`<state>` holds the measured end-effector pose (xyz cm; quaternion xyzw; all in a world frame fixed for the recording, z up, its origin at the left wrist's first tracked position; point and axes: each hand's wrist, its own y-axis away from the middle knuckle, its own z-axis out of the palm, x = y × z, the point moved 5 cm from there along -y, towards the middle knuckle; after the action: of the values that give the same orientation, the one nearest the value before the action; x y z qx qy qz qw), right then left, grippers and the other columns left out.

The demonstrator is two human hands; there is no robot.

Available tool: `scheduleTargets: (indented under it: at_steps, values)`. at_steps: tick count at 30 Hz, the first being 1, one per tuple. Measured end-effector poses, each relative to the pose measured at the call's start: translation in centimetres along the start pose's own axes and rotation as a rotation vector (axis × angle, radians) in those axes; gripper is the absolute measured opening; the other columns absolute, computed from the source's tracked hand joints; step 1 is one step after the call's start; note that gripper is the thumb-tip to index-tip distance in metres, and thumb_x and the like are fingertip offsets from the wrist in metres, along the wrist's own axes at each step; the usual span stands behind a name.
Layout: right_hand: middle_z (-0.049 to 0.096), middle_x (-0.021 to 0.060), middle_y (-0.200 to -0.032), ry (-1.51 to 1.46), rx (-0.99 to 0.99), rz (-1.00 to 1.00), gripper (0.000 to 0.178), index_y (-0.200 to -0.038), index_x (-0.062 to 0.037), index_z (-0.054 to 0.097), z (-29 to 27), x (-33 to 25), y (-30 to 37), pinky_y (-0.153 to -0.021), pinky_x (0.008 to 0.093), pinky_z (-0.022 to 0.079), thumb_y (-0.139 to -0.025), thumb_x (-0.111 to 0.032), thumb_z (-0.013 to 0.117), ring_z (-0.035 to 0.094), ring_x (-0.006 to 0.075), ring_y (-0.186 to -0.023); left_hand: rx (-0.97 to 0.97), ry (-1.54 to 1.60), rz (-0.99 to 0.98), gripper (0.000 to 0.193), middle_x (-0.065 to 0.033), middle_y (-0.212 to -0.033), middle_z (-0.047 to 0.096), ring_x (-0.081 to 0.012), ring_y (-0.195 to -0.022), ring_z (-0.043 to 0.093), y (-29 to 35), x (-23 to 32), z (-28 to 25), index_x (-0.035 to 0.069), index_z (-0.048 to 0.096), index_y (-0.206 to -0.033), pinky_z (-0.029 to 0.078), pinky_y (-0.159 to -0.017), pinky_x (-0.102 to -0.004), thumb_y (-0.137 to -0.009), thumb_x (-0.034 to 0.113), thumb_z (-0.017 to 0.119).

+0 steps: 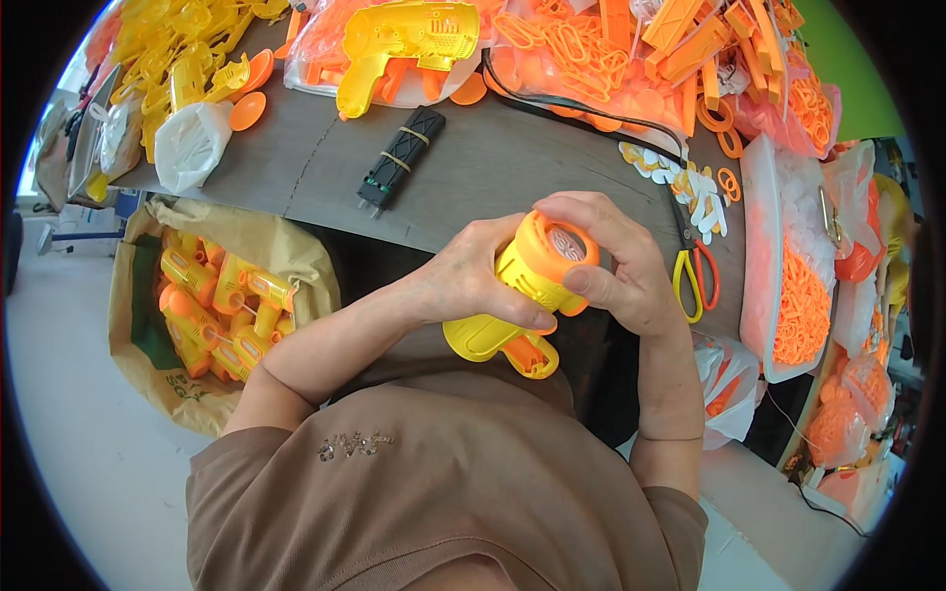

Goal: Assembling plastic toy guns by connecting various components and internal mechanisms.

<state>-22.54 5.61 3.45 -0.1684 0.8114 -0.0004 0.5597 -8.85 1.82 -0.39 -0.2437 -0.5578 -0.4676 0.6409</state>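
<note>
A yellow toy gun (503,268) with an orange ring at its end is held between both hands, above my lap at the table's edge. A round picture shows inside the orange ring (552,232). My left hand (478,271) wraps round the yellow body, thumb along its near side. My right hand (626,266) grips the orange ring, with fingers over its top and thumb on its front. The yellow-and-orange handle points down toward me. Beyond my hands, a black rectangular part (402,158) bound with rubber bands lies on the table.
At my left a brown paper bag (133,325) holds several yellow-and-orange toy guns. An open yellow gun shell (394,49) lies among orange parts at the back. Scissors (687,266) and small white pieces (702,202) lie right, beside a clear bin (757,295) of orange parts.
</note>
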Motion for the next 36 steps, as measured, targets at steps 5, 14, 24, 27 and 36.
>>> scheduleTargets:
  at_steps: [5, 14, 24, 27, 36]
  values:
    - [0.060, 0.0142, -0.109, 0.053, 0.026, 0.008, 0.059, -0.118, 0.0018, 0.057, 0.4, 0.3, 0.3, -0.090, 0.0340, 0.042, -0.084, -0.047, 0.059, 0.056, 0.0261, -0.103, -0.016, -0.001, 0.024, 0.064, -0.0084, -0.102, 0.063, -0.0172, -0.094, 0.061, 0.4, -0.3, -0.4, 0.000, 0.054, -0.114, 0.049, -0.085, -0.0317, -0.056, 0.014, 0.079]
    - [0.061, 0.0156, -0.111, -0.034, -0.108, -0.067, 0.056, -0.114, 0.0019, 0.059, 1.5, 0.9, 0.5, -0.090, 0.0366, 0.043, -0.084, -0.045, 0.058, 0.056, 0.0279, -0.104, -0.077, 0.128, -0.075, 0.067, -0.0079, -0.101, 0.062, -0.0179, -0.094, 0.060, 1.8, -1.6, 0.4, 0.001, 0.054, -0.114, 0.048, -0.085, -0.0317, -0.053, 0.014, 0.078]
    - [0.051, 0.0209, -0.129, -0.087, -0.203, -0.034, 0.050, -0.126, -0.0010, 0.054, 4.5, 2.4, 2.2, -0.106, 0.0427, 0.029, -0.093, -0.038, 0.050, 0.039, 0.0352, -0.129, 0.050, 0.206, 0.055, 0.083, -0.0099, -0.116, 0.052, -0.0188, -0.107, 0.052, 3.5, -4.9, 0.4, 0.003, 0.035, -0.132, 0.043, -0.092, -0.0326, -0.062, 0.015, 0.078]
    - [0.045, 0.0221, -0.135, 0.091, -0.100, -0.036, 0.051, -0.130, -0.0024, 0.051, 4.9, 1.4, 3.2, -0.108, 0.0429, 0.026, -0.096, -0.040, 0.043, 0.033, 0.0359, -0.133, 0.146, 0.203, 0.109, 0.086, -0.0092, -0.117, 0.050, -0.0189, -0.109, 0.050, 4.2, -4.9, 0.7, 0.004, 0.031, -0.135, 0.042, -0.093, -0.0332, -0.063, 0.014, 0.077]
    - [0.055, 0.0174, -0.114, 0.209, 0.338, -0.103, 0.044, -0.114, 0.0026, 0.057, 6.8, -0.7, 5.8, -0.087, 0.0371, 0.047, -0.082, -0.025, 0.069, 0.056, 0.0302, -0.103, 0.074, 0.280, 0.024, 0.078, -0.0060, -0.115, 0.051, -0.0169, -0.109, 0.050, 4.3, -5.7, 0.9, 0.010, 0.038, -0.126, 0.042, -0.093, -0.0329, -0.058, 0.005, 0.077]
